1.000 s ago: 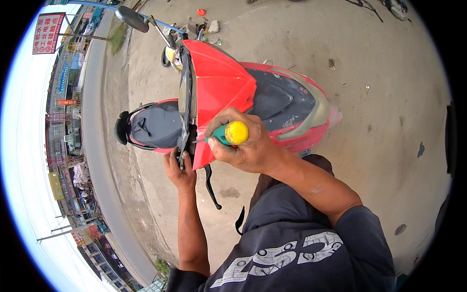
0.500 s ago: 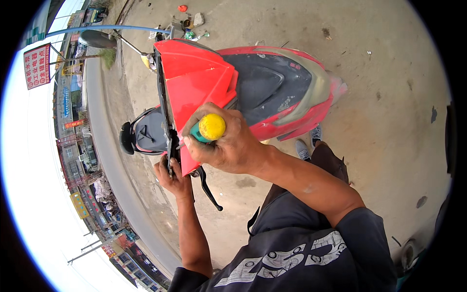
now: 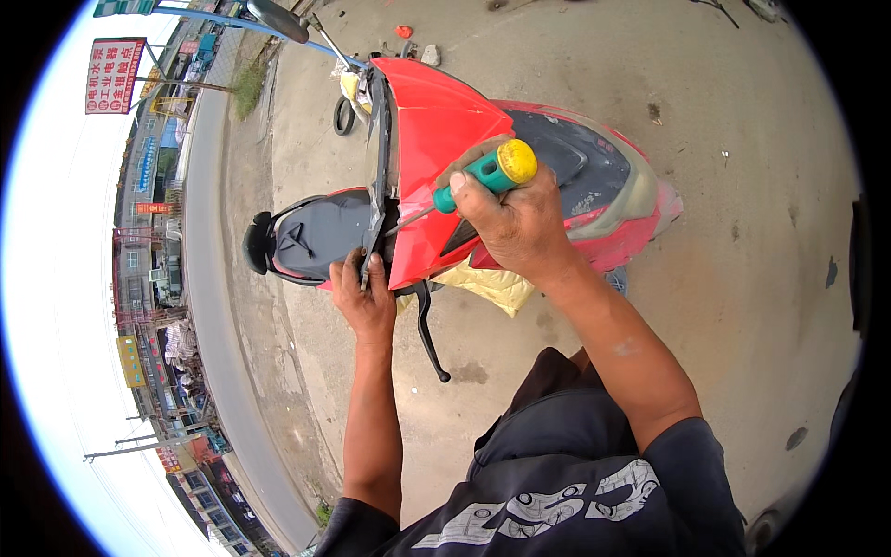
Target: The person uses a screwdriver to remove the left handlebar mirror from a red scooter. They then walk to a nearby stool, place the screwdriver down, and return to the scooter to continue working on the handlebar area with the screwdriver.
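Note:
A scooter's red front cowl (image 3: 441, 158) lies in front of me, with a dark panel (image 3: 375, 181) along its left edge. My right hand (image 3: 520, 218) is wrapped around the green handle of a screwdriver (image 3: 489, 176) with a yellow end cap. The thin shaft slants down to the left across the cowl, its tip near the gap beside the dark panel. Whether the tip touches anything is hard to tell. My left hand (image 3: 364, 299) pinches the near end of the dark panel between thumb and fingers. Just right of it, a black brake lever (image 3: 429, 334) sticks out toward me.
The scooter's dark seat (image 3: 320, 234) is at left, its dark-and-red front part (image 3: 594, 176) at right. A mirror (image 3: 277, 19) rises at the far side. Yellow cloth (image 3: 492, 286) hangs below the cowl. A road (image 3: 206, 278) runs along the left.
The view has shifted, so the scooter appears farther right. My right hand has tilted the screwdriver, and its handle and shaft now show sideways. My left hand stays at the dark panel.

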`<action>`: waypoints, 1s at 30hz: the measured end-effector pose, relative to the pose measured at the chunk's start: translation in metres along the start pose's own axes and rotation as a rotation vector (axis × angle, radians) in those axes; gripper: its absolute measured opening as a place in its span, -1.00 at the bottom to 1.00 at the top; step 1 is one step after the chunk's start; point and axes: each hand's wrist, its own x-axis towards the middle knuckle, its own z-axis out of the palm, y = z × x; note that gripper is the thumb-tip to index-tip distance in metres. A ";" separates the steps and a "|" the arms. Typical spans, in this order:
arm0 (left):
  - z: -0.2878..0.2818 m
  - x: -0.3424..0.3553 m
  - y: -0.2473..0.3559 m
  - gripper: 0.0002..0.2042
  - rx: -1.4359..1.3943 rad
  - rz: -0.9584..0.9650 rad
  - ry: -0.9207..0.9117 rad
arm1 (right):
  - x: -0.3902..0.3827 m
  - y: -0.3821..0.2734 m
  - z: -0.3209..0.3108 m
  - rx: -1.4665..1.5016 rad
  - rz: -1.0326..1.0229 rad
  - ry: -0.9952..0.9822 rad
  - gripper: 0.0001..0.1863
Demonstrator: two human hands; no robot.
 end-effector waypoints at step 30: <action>0.001 -0.001 -0.010 -0.84 -0.093 0.093 0.073 | -0.165 -0.034 -0.035 -0.244 -0.050 -0.213 -0.56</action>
